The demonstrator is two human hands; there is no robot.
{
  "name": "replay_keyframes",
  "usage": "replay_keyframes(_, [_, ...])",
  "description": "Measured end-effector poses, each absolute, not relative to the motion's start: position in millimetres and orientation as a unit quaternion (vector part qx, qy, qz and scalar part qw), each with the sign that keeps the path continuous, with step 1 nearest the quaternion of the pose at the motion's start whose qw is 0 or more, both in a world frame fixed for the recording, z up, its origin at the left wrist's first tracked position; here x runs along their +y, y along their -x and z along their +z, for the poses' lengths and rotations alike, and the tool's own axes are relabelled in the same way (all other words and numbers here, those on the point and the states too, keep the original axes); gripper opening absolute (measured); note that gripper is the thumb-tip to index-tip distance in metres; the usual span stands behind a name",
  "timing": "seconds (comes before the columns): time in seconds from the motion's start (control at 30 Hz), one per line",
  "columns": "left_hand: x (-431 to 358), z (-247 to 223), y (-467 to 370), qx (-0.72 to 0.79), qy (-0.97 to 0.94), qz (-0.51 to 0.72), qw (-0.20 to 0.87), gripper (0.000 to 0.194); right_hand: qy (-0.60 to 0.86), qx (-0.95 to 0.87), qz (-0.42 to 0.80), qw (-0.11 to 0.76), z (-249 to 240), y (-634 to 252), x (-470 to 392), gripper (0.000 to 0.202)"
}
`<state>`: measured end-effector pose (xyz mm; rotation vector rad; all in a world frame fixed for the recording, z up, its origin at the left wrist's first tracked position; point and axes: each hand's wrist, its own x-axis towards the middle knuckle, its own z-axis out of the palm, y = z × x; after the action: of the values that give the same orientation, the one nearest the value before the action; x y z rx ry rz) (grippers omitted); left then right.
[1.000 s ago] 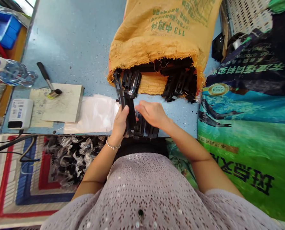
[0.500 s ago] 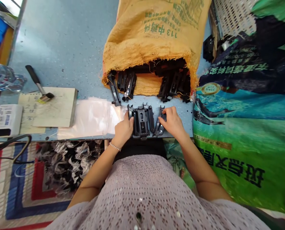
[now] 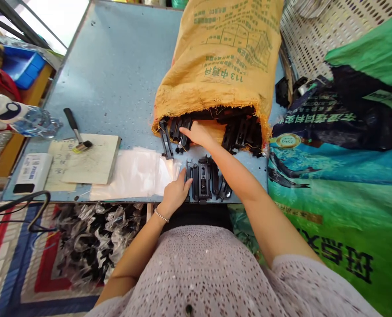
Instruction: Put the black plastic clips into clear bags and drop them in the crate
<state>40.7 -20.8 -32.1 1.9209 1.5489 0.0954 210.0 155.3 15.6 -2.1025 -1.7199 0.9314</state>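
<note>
Several black plastic parts [image 3: 204,178] stand side by side in a row at the table's front edge. My left hand [image 3: 176,193] is at the left end of this row, thumb and forefinger apart, touching the leftmost part. My right hand [image 3: 197,134] reaches into the mouth of the yellow woven sack [image 3: 215,83], at a group of black parts [image 3: 183,134]; its thumb and forefinger show around one of them, and the other fingers are hidden. More black parts [image 3: 243,134] lie in the right side of the sack's opening.
Clear plastic bags [image 3: 136,174] lie left of my left hand. Farther left are a paper pad [image 3: 100,163], a brush [image 3: 73,125], a white box [image 3: 34,171] and a bottle [image 3: 34,121]. A green and blue sack [image 3: 331,176] stands on the right.
My right hand has let go of the rightmost part in the row and moved up and left into the sack's mouth. My left hand stays by the row. The view has shifted.
</note>
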Motion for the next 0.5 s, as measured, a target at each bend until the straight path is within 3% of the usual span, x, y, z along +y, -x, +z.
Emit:
replay_keyframes(0.1, [-21, -29, -24, 0.573, -0.698, 0.107, 0.416, 0.059, 0.667, -0.506, 0.488, 0.246, 0, -213, 172, 0.039])
replay_keyframes(0.17, [-16, -25, -15, 0.555, -0.657, 0.191, 0.473, 0.053, 0.639, -0.484, 0.52, 0.295, 2, -225, 162, 0.034])
replay_keyframes(0.27, [1, -15, -16, 0.518, -0.613, 0.347, 0.485, 0.052, 0.654, -0.543, 0.413, 0.327, 21, -237, 122, 0.058])
replay_keyframes(0.33, [16, -6, -28, 0.468, -0.6, 0.419, 0.495, 0.068, 0.651, -0.612, 0.314, 0.321, 37, -236, 88, 0.077])
replay_keyframes(0.4, [28, 4, -42, 0.42, -0.57, 0.449, 0.546, 0.078, 0.603, -0.676, 0.293, 0.305, 51, -231, 54, 0.07])
replay_keyframes(0.5, [31, 19, -53, 0.398, -0.466, 0.438, 0.658, 0.055, 0.543, -0.717, 0.28, 0.336, 62, -229, 24, 0.045])
